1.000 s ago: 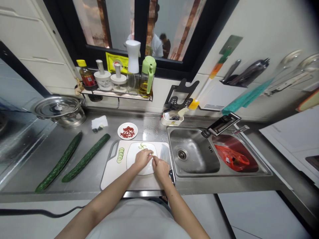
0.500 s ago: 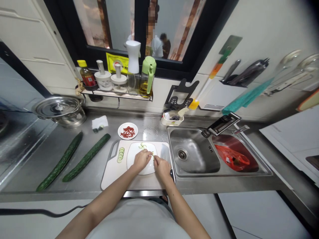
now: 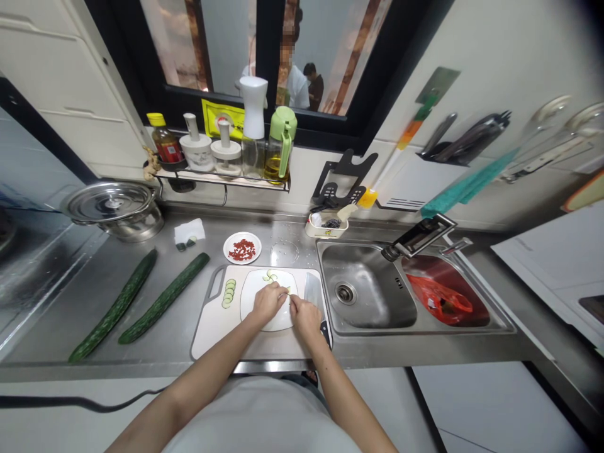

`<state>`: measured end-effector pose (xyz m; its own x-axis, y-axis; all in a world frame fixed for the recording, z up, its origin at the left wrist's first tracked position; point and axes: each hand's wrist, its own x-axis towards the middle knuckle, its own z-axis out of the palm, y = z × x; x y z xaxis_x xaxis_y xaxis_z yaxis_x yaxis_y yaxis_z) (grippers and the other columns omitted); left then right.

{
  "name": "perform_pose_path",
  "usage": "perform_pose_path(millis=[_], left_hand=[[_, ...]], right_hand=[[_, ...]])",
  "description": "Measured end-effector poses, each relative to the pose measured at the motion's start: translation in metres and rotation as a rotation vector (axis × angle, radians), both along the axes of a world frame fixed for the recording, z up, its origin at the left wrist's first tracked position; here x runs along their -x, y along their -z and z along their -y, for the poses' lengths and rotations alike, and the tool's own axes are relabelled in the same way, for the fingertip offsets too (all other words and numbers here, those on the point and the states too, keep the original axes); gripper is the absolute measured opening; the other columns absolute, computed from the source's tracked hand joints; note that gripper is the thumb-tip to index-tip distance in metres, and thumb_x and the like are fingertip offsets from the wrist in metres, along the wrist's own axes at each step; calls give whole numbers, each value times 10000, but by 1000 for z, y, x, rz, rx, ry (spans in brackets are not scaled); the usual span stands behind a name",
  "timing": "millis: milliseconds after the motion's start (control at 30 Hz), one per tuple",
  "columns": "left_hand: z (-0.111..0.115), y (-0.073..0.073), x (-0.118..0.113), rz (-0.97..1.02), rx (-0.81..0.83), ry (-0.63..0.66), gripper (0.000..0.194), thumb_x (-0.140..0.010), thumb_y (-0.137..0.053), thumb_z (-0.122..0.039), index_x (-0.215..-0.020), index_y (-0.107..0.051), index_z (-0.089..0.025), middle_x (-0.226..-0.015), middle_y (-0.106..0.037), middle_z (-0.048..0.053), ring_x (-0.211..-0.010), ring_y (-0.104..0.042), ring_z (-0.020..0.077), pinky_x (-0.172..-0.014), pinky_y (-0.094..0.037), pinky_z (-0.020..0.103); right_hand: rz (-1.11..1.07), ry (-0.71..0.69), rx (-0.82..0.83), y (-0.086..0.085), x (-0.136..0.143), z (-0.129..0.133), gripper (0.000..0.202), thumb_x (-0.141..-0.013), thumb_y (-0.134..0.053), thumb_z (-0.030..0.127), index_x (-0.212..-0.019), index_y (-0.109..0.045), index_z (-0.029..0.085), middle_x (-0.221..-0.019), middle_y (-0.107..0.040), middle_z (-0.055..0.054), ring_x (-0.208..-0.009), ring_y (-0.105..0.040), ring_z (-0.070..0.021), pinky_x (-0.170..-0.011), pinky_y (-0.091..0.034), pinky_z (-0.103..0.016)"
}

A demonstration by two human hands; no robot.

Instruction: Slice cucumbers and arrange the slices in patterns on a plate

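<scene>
My left hand [image 3: 268,303] and my right hand [image 3: 306,316] meet over a white plate [image 3: 251,313] lying on the cutting board [image 3: 212,333]. Both have their fingers closed in a pinch around a small pale-green cucumber slice [image 3: 288,290], mostly covered by the fingertips. Cut, curved cucumber slices [image 3: 270,277] lie near the plate's far edge. Left of the plate, a row of overlapping round cucumber slices [image 3: 229,294] rests on the board. A knife [image 3: 312,289] lies at the board's right side, its handle partly behind my right wrist.
Two whole cucumbers [image 3: 165,299] lie on the left counter. Behind the board stands a small plate [image 3: 227,250] of red pieces. A lidded steel pot [image 3: 136,220] is at back left. The double sink [image 3: 372,286] borders the right, with a red bag [image 3: 438,299] in it.
Both hands stay almost in place over the plate. Only a slight shift of the fingertips and of the camera shows.
</scene>
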<state>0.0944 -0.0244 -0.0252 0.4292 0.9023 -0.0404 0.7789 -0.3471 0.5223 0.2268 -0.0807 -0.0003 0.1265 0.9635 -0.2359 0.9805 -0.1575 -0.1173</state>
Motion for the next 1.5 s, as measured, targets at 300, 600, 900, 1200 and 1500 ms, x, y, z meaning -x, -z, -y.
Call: perform_pose_path(millis=[300,600,900,1200,1500], left_hand=[[-1,3,-2,15,-5,-26,278,-925,-444,-361,-969,-702,-265,-930,-638,31,-902,-584,155,-751,-403,235],[2,-1,4,155,22,-111,211,-861,-533,-281,-993,-694,-251,-899,-650,12,-860,-589,146,-767,-411,235],[25,-8,35,297,15,-206,218,-853,-531,-320,-964,-692,-223,-868,-664,15,-817,-607,151,-756,-421,247],[44,-3,88,247,-8,-447,238,-844,-521,-361,-988,-650,-222,-853,-657,12,-787,-601,159,-716,-414,248],[44,9,139,-10,103,-739,360,-795,-564,-435,-1095,-584,-237,-850,-651,16,-805,-607,198,-680,-384,265]], right_hand=[[-2,-15,1,0,0,-2,314,-964,-337,308,-1059,-633,262,-913,-709,-47,-812,-648,-151,-637,-338,-231],[-42,41,-43,-4,-4,-1,340,-963,-340,327,-1176,-603,304,-906,-717,-45,-786,-647,-162,-639,-341,-233],[-102,38,-120,1,-3,1,336,-942,-389,331,-1159,-638,271,-869,-723,-51,-749,-638,-153,-635,-337,-222],[-167,25,-220,7,-1,5,348,-934,-391,339,-1150,-654,264,-878,-731,-52,-769,-648,-156,-659,-351,-224],[-181,7,-250,0,3,7,358,-934,-388,341,-1132,-670,242,-823,-728,-51,-723,-635,-145,-628,-333,-213]])
